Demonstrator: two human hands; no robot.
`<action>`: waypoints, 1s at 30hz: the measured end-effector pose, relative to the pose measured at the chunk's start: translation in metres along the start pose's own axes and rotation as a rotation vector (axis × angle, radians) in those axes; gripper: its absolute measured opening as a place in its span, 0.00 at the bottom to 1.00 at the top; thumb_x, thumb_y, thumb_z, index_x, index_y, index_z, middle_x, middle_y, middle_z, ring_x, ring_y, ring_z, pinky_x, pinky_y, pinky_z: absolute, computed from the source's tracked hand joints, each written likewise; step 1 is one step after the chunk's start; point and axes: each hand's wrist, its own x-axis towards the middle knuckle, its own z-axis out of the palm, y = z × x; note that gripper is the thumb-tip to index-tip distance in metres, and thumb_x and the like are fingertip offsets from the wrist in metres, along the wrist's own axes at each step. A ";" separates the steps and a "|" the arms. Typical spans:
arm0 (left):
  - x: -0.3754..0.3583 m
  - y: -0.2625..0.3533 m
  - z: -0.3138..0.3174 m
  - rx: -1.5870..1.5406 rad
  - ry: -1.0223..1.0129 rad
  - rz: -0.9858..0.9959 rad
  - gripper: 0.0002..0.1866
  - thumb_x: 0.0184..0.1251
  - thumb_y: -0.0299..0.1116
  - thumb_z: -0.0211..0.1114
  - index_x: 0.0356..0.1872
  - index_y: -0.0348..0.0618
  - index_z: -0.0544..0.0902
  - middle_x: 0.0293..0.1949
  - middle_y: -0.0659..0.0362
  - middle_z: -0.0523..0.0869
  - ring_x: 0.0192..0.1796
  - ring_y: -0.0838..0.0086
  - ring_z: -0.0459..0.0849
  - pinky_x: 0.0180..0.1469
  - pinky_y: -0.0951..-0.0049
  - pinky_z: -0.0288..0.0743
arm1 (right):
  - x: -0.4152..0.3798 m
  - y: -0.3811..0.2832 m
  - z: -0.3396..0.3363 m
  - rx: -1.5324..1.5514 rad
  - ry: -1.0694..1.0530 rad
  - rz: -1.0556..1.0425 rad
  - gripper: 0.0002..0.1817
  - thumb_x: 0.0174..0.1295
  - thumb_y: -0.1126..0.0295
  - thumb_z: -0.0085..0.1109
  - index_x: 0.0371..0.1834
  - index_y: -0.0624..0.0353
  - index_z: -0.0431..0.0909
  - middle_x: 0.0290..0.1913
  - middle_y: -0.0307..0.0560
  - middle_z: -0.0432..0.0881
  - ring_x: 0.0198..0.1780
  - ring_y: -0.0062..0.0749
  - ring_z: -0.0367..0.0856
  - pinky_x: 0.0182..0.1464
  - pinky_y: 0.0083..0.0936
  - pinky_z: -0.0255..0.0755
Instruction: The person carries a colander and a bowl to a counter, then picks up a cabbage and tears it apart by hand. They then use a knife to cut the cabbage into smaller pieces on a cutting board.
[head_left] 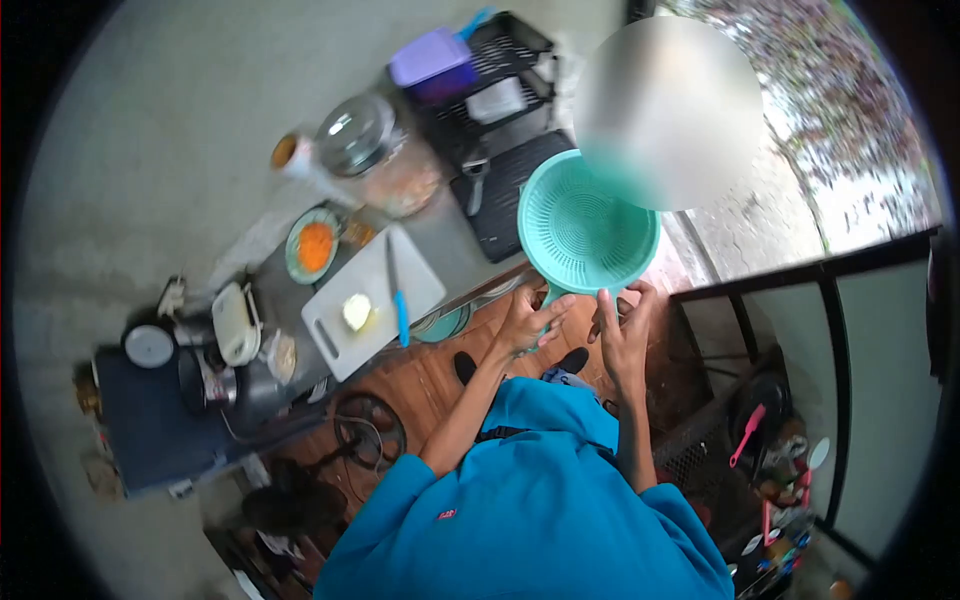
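Note:
A mint-green plastic colander (585, 225) is in front of my body, its open side toward me and nothing visible inside. My left hand (533, 320) is closed on its near left edge, around what looks like a handle. At the near right edge, my right hand (625, 322) grips it with thumb and curled fingers. A round blurred patch hides the colander's far right part. Left of my hands, a white cutting board (345, 350) lies on the counter, bearing a pale peeled piece of food (356, 312) and a blue-handled knife (402, 315).
A plate of shredded orange food (315, 247) stands beyond the board. Farther along are a glass-lidded bowl (355, 135), a black dish rack (510, 60) and a purple container (432, 68). A fan (370, 430) stands below the counter. Glass panels (890, 350) flank my right.

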 end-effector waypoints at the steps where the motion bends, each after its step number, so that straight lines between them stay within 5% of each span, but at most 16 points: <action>1: -0.015 0.003 -0.017 -0.017 0.043 0.045 0.12 0.69 0.36 0.67 0.41 0.38 0.78 0.16 0.64 0.73 0.11 0.84 0.66 0.12 0.80 0.56 | -0.009 0.004 0.020 0.057 -0.055 0.026 0.23 0.71 0.70 0.57 0.60 0.63 0.55 0.34 0.50 0.77 0.23 0.26 0.76 0.20 0.21 0.68; 4: -0.068 0.016 -0.072 0.006 0.217 0.070 0.13 0.70 0.38 0.66 0.43 0.38 0.79 0.16 0.64 0.75 0.10 0.84 0.66 0.12 0.80 0.57 | -0.031 0.016 0.082 0.152 -0.177 -0.035 0.28 0.71 0.72 0.56 0.68 0.61 0.52 0.47 0.51 0.77 0.40 0.27 0.79 0.34 0.20 0.75; 8: -0.149 0.043 -0.155 -0.018 0.414 0.359 0.14 0.72 0.37 0.64 0.48 0.37 0.78 0.17 0.62 0.76 0.11 0.83 0.68 0.12 0.80 0.61 | -0.073 -0.003 0.188 0.107 -0.613 0.224 0.27 0.73 0.68 0.53 0.71 0.62 0.56 0.52 0.52 0.79 0.43 0.26 0.79 0.39 0.19 0.75; 11: -0.212 0.057 -0.224 -0.024 0.554 0.187 0.15 0.72 0.38 0.63 0.50 0.35 0.78 0.20 0.60 0.79 0.11 0.82 0.69 0.12 0.81 0.61 | -0.108 -0.013 0.276 -0.013 -0.674 0.237 0.22 0.75 0.65 0.51 0.67 0.63 0.61 0.44 0.51 0.81 0.36 0.26 0.80 0.34 0.19 0.74; 14: -0.259 0.091 -0.282 -0.116 0.697 0.226 0.16 0.72 0.36 0.65 0.51 0.35 0.80 0.20 0.62 0.81 0.16 0.83 0.75 0.16 0.80 0.65 | -0.133 0.016 0.367 0.140 -0.986 0.450 0.15 0.77 0.63 0.46 0.53 0.65 0.70 0.24 0.45 0.77 0.20 0.24 0.73 0.21 0.19 0.64; 20: -0.263 0.097 -0.411 -0.091 1.093 0.432 0.14 0.73 0.40 0.63 0.37 0.38 0.77 0.13 0.64 0.74 0.10 0.82 0.70 0.11 0.78 0.59 | -0.145 0.051 0.531 -0.053 -1.068 0.187 0.16 0.76 0.61 0.48 0.44 0.65 0.75 0.20 0.41 0.76 0.18 0.20 0.72 0.19 0.19 0.63; 22: -0.256 0.099 -0.457 -0.087 1.181 0.413 0.20 0.73 0.48 0.62 0.36 0.38 0.76 0.14 0.63 0.74 0.11 0.80 0.71 0.11 0.78 0.60 | -0.127 0.118 0.579 -0.211 -0.997 -0.141 0.19 0.74 0.58 0.50 0.40 0.66 0.76 0.20 0.42 0.78 0.18 0.23 0.75 0.20 0.22 0.64; 26: -0.256 0.116 -0.522 -0.094 1.119 0.444 0.27 0.72 0.58 0.58 0.33 0.39 0.76 0.16 0.62 0.75 0.13 0.78 0.73 0.12 0.76 0.63 | -0.127 0.101 0.642 -0.088 -1.000 -0.020 0.22 0.73 0.54 0.52 0.36 0.68 0.75 0.21 0.44 0.79 0.18 0.24 0.74 0.20 0.24 0.66; 30: -0.238 0.093 -0.573 -0.015 1.179 0.483 0.31 0.73 0.61 0.54 0.27 0.40 0.76 0.17 0.61 0.76 0.15 0.77 0.75 0.15 0.74 0.66 | -0.111 0.154 0.677 -0.027 -1.118 0.273 0.27 0.72 0.52 0.53 0.50 0.73 0.72 0.21 0.45 0.78 0.19 0.24 0.75 0.20 0.25 0.69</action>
